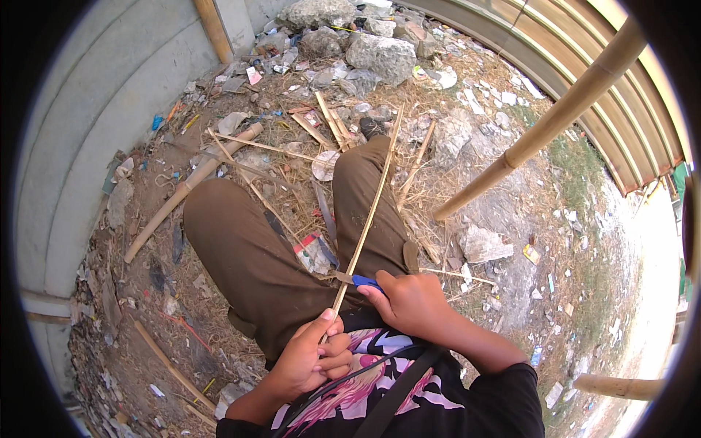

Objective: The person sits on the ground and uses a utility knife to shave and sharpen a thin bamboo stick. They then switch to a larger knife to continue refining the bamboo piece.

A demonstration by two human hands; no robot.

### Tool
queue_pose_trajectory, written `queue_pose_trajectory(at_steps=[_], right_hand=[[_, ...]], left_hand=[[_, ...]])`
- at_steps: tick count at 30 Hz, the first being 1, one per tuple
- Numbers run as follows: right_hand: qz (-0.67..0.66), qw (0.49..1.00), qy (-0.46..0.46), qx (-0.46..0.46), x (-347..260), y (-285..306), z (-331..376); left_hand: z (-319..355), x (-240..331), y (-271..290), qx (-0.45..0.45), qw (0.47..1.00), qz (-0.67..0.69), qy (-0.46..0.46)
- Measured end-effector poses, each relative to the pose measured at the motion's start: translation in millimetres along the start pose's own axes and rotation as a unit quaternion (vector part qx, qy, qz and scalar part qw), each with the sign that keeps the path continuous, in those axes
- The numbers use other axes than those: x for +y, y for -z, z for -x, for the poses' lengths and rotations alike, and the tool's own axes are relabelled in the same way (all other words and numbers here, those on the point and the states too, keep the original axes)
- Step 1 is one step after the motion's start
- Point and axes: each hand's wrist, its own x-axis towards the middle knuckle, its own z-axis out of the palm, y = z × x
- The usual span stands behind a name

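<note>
A long, thin bamboo strip (pixel 374 201) slants up and away from my lap, its near end pinched between the thumb and fingers of my left hand (pixel 319 355). My right hand (pixel 415 305) is wrapped round the blue handle of a knife (pixel 363 281). The short blade lies against the strip a little above my left thumb. Both hands are close to my body, over my brown trousers (pixel 244 263), with the strip passing over my right leg. Behind my right fist, most of the knife's handle is hidden.
Bamboo pieces lie around my feet, including a thick pole (pixel 191 182) at the left and split slats (pixel 334 125) ahead. A slanting bamboo post (pixel 540 131) rises at the right. Rocks (pixel 380 58) and litter are at the back, beside a grey wall (pixel 95 124).
</note>
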Motion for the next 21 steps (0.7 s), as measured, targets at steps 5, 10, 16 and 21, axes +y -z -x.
queue_pose_trajectory(at_steps=[5,10,16,21], right_hand=[[0.144,0.976,-0.134,0.094,35,-9,-29],[0.098,0.984,-0.143,0.046,49,-9,-26],[0.032,0.978,-0.194,0.066,25,-11,-10],[-0.109,0.993,-0.049,0.024,-18,-2,19]], left_hand=[[13,-13,2,-0.026,0.997,-0.067,-0.023],[14,-6,6,-0.032,0.999,-0.04,-0.003],[5,-2,11,-0.052,0.997,0.062,0.008],[-5,0,11,-0.059,0.996,0.058,0.023]])
